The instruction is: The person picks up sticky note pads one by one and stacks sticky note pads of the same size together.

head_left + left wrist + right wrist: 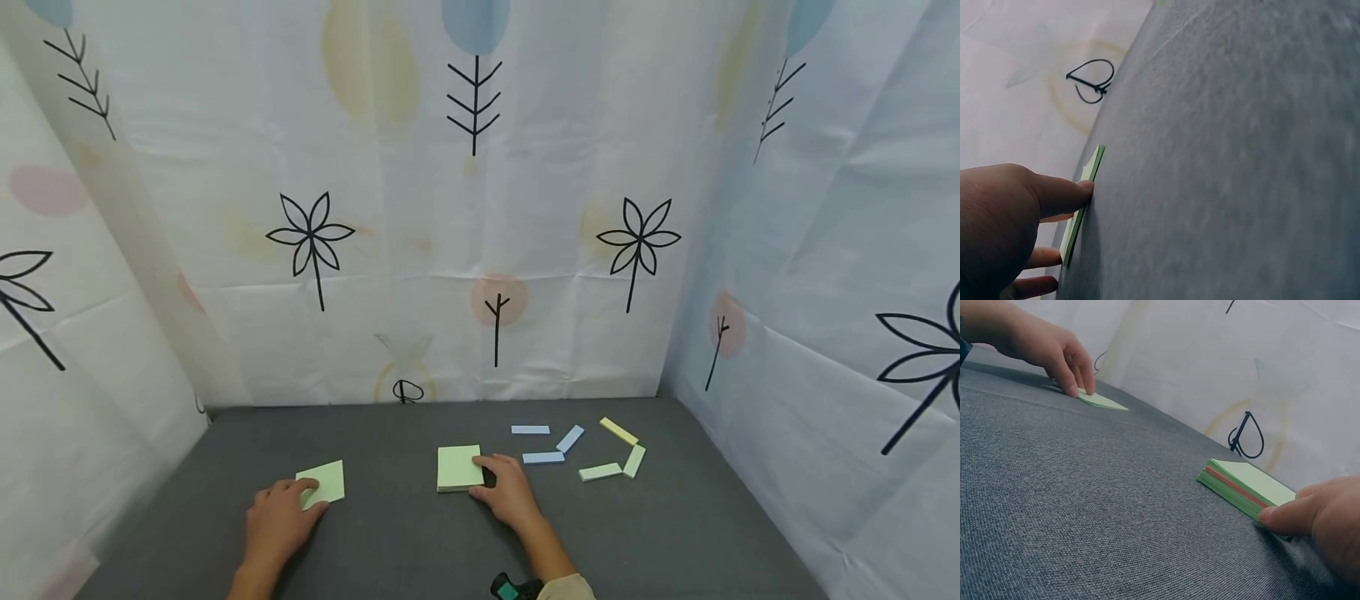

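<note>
On the grey felt table [405,542] lies a single light-green sticky note [327,482], and my left hand [303,493] presses its near-left corner with straight fingers. The left wrist view shows the thumb of that left hand [1054,212] against the note's edge [1082,200]. In the right wrist view the left hand [1075,372] rests on the note [1104,400]. A pad of green sticky notes [458,467] sits mid-table. My right hand [489,479] rests against its right side, with the thumb of that right hand [1297,515] touching the near corner of the pad [1244,480].
Several small folded paper strips lie right of the pad: blue ones [543,457], a yellow one [618,431] and green ones [600,472]. Printed curtain walls [480,250] close off the back and both sides. A dark device [513,588] shows at the bottom edge.
</note>
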A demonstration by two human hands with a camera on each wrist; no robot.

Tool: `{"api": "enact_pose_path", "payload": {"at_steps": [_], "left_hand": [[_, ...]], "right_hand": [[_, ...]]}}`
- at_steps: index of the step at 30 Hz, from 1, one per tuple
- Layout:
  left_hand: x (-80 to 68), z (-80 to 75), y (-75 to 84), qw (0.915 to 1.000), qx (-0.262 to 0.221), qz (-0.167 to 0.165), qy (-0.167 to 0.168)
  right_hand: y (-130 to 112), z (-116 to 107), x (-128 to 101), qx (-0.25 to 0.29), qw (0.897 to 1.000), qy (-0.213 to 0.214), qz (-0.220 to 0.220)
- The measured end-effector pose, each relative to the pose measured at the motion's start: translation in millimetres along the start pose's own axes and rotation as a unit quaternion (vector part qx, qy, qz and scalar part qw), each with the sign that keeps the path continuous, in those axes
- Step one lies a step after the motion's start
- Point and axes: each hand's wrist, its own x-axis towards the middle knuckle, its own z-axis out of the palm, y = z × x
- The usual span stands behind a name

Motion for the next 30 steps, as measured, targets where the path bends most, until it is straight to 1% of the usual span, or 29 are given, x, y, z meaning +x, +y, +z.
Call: {"api": "enact_pose_path", "payload": {"at_steps": [4, 9, 13, 20, 25, 30], "left_hand": [[2.3, 3.5, 7.5, 0.9998, 0.004, 0.018, 0.011], [6.0, 7.9, 18.7, 0.9993, 0.009, 0.031, 0.018], [9.9, 11.6, 31.1, 0.9988, 0.021, 0.039, 0.018], [14.7, 20.0, 51.0, 0.9976, 0.030, 0.053, 0.034], [16.0, 25.9, 61.7, 0.9975, 0.037, 0.047, 0.037], [15.9, 28.5, 74.5, 0.9977, 0.049, 0.019, 0.041]], "right_hand": [[0.0, 0.4, -0.2, 0.000, 1.000, 0.004, -0.004], [-0.2, 1.3, -0.7, 0.006, 1.000, 0.006, -0.008], [0.1, 1.6, -0.9, 0.009, 1.000, 0.005, -0.003], [-0.3, -0.6, -0.1, 0.007, 1.000, 0.003, -0.005], [-0.6, -0.5, -0.5, 0.008, 1.000, 0.004, -0.004], [-0.6, -0.6, -0.4, 0.011, 1.000, 0.007, -0.005]]}}
